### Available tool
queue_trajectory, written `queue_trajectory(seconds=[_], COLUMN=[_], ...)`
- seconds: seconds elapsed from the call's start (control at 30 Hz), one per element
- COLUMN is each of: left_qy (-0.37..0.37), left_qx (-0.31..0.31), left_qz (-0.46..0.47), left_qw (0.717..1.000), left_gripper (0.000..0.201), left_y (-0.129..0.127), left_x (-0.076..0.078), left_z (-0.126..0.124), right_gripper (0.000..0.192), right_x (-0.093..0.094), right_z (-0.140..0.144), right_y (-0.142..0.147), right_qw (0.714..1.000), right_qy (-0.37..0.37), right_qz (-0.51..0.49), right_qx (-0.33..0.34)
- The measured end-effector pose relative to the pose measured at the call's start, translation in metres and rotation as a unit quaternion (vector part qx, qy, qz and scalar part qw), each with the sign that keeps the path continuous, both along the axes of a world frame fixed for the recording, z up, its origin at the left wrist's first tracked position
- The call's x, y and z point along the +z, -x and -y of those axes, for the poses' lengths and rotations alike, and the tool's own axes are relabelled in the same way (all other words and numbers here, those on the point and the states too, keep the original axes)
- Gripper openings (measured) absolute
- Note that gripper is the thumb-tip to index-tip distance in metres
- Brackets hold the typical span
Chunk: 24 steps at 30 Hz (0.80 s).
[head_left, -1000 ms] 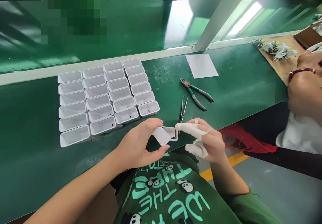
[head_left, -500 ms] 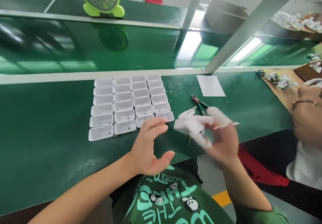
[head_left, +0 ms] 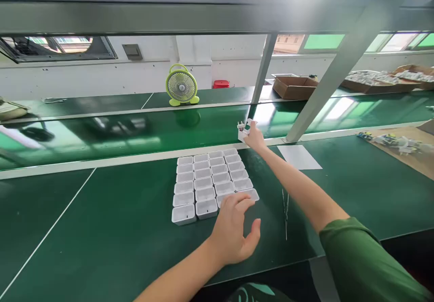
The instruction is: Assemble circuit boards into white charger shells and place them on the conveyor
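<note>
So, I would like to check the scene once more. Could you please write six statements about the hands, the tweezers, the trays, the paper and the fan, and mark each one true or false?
1. The right hand holds a white object. True.
2. The tweezers lie on the table. True.
3. The left hand grips the tweezers. False: it is open, and nothing shows in it.
4. The trays are stacked in one tall pile. False: they stand side by side in rows.
5. In the picture, the paper lies to the right of the trays. True.
6. The fan is red. False: it is yellow-green.
</note>
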<state>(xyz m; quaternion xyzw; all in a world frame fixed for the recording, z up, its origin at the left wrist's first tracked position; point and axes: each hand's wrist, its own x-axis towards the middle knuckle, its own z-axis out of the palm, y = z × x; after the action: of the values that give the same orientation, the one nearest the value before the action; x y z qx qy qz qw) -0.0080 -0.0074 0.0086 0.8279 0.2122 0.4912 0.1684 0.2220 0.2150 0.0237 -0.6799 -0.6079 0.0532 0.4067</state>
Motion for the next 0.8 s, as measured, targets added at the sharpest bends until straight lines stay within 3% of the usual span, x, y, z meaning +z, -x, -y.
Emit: queue_trajectory(seconds=[0.1, 0.2, 0.3, 0.37, 0.47, 0.6, 0.7, 0.8], left_qy=[0.004, 0.027, 0.067, 0.07, 0.028, -0.021, -0.047, -0.095], left_qx=[0.01, 0.033, 0.079, 0.107, 0.137, 0.127, 0.125, 0.143], left_qz=[0.012, 0.027, 0.051, 0.059, 0.048, 0.022, -0.013, -0.055], left_qw=[1.0, 0.999, 0.993, 0.99, 0.989, 0.991, 0.991, 0.984], left_gripper=[0.044, 0.04, 0.033, 0.027, 0.018, 0.015, 0.012, 0.011], left_y=[0.003, 0.005, 0.005, 0.004, 0.001, -0.003, -0.001, 0.001], left_x=[0.005, 0.012, 0.016, 0.017, 0.017, 0.012, 0.008, 0.007], left_z=[-0.001, -0.003, -0.006, -0.007, -0.006, -0.002, -0.001, -0.003], right_gripper=[0.059, 0.053, 0.055, 0.056, 0.055, 0.043, 0.024, 0.017], right_x=[0.009, 0.016, 0.013, 0.005, -0.008, -0.02, -0.023, -0.023], right_z=[0.041, 0.109, 0.173, 0.201, 0.218, 0.216, 0.213, 0.214], right_y=[0.009, 0.023, 0.042, 0.051, 0.057, 0.056, 0.056, 0.059], right_qw=[0.997, 0.983, 0.938, 0.919, 0.907, 0.909, 0.919, 0.92], right_qy=[-0.029, -0.041, -0.113, -0.142, -0.167, -0.158, -0.163, -0.193], right_qz=[0.011, 0.05, 0.133, 0.149, 0.148, 0.144, 0.174, 0.225], right_qx=[0.067, 0.173, 0.299, 0.337, 0.357, 0.358, 0.315, 0.257])
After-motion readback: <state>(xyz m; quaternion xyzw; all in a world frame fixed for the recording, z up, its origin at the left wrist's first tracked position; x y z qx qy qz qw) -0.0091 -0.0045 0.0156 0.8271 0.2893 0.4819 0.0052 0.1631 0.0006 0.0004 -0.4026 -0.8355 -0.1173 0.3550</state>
